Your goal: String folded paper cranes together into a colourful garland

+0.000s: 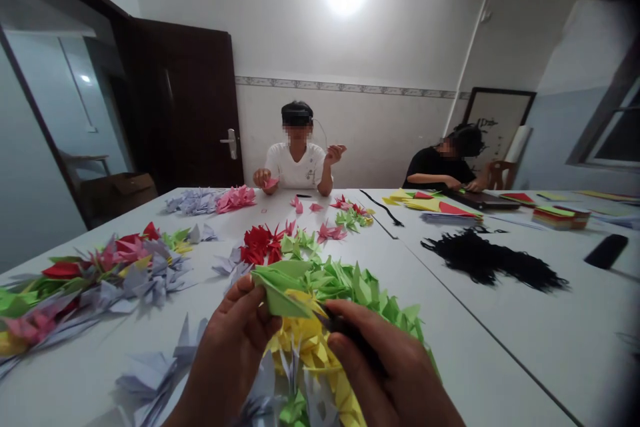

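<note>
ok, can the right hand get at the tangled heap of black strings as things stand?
Probably yes, with a stretch: only a low green folded-paper pile and white tabletop lie before the black string heap. But the right hand holds a slim dark tool, which may hinder grasping.

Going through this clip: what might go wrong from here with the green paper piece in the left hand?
The dark tool in the right hand has its tip close to the green paper piece, so a slip could tear it. The left hand grips one end, and a tight pinch might crease it. The loose yellow pieces beneath could get knocked about.
</note>
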Demonstrator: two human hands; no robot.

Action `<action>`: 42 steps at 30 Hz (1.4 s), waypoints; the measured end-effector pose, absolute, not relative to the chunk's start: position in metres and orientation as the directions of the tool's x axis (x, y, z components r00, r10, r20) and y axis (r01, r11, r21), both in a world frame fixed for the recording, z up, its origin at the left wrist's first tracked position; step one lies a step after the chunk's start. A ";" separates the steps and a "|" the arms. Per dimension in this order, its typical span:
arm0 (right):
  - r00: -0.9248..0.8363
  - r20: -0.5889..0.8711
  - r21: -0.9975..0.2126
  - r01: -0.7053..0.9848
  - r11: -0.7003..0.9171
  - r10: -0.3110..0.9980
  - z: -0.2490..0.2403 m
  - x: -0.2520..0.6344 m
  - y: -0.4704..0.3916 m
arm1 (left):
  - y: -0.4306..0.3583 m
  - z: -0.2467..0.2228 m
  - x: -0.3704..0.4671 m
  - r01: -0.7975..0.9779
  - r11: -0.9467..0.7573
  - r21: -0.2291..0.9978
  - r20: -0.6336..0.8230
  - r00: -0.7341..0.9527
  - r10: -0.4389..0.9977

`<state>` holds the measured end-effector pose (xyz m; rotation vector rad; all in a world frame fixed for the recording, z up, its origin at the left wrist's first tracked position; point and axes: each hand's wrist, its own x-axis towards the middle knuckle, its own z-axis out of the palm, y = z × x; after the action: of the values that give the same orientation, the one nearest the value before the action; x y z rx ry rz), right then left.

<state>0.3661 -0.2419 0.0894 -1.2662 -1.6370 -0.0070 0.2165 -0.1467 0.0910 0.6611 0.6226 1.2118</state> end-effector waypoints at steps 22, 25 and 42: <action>-0.087 0.694 -0.422 0.755 0.502 0.714 0.083 0.359 -0.244 | -0.154 0.077 0.215 0.099 -0.822 0.560 0.806 0.165 0.569; -0.096 0.692 -0.417 0.755 0.505 0.715 0.084 0.359 -0.244 | -0.156 0.076 0.215 0.089 -0.834 0.545 0.816 0.174 0.552; -0.087 0.680 -0.459 0.724 0.514 0.729 0.084 0.357 -0.243 | -0.161 0.073 0.215 0.101 -0.891 0.442 0.864 0.217 0.454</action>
<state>0.3572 -0.2432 0.0836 -1.2116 -1.8124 0.0055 0.2149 -0.1610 0.0726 2.2042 0.5215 1.7237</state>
